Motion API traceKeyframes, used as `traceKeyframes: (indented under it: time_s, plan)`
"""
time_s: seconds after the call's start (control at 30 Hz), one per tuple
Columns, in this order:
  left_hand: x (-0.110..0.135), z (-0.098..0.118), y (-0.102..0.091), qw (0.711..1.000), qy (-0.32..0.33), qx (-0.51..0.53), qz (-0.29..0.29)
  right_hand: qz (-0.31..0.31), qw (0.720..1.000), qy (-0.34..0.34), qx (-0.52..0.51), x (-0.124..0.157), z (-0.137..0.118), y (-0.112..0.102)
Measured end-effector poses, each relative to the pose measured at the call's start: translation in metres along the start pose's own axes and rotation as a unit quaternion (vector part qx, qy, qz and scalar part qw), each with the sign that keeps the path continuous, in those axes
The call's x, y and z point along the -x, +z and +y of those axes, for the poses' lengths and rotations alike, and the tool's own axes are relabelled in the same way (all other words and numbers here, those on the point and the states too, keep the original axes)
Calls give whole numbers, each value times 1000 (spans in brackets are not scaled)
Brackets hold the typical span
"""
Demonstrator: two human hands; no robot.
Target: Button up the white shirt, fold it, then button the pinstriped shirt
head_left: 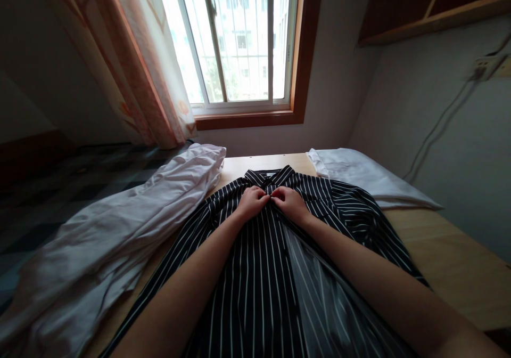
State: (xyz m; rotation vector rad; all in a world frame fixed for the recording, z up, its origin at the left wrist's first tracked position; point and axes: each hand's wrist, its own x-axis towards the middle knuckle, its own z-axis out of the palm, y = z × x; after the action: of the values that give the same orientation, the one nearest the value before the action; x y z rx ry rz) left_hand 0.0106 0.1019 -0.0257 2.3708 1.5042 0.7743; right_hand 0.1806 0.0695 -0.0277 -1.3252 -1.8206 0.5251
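A black shirt with white stripes (255, 273) lies spread on a wooden table, its collar towards the window and its sleeves out to both sides. Just below the collar, my left hand (253, 201) pinches the shirt's front edge. My right hand (290, 203) pinches the fabric right beside it, the fingertips of both hands nearly meeting at the front opening. Below my hands the right front panel is folded back, showing its paler inner side. Any button between the fingers is too small to make out.
White crumpled clothing (131, 214) lies along the table's left side. A folded white garment (359, 174) rests at the back right of the wooden table (451, 257). Behind are a window (239, 49) and a curtain (136, 65); a cord (435, 123) hangs down the right wall.
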Motion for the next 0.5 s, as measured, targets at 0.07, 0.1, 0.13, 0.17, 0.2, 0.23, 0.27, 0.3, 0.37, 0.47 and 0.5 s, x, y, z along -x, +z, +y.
traceKeyframes:
  time_s: [0.07, 0.1, 0.13, 0.17, 0.2, 0.23, 0.27, 0.3, 0.37, 0.47, 0.5]
  plan:
    - [0, 0, -1, 1000, 0, -3, -2, 1, 1000, -1, 1, 0, 0, 0]
    - [0, 0, -1, 1000, 1, -3, -3, 1, 1000, -2, 3, 0, -1, 0]
    - [0, 0, -1, 1000, 2, -3, -5, 2, 1000, -3, 5, 0, -1, 0]
    - [0, 0, -1, 1000, 3, -1, -5, 1, 1000, -4, 6, 0, -1, 0]
    - [0, 0, -1, 1000, 3, 0, -5, 1, 1000, -4, 5, 0, -1, 0]
    - [0, 1, -2, 1000, 3, 1, -4, 0, 1000, -5, 5, 0, -1, -1]
    - [1, 1, -2, 1000, 2, 3, -3, -1, 1000, -5, 4, 1, -1, -1]
    - [1, 1, -2, 1000, 3, 6, -1, -3, 1000, -6, 4, 1, -1, -1]
    - [1, 1, -2, 1000, 5, 11, 2, -5, 1000, -6, 6, 1, -1, -1]
    - [1, 1, -2, 1000, 6, 19, 4, -6, 1000, -8, 19, 1, -1, -2]
    - [1, 1, -2, 1000, 6, 21, 4, -7, 1000, -8, 24, 1, -1, -2]
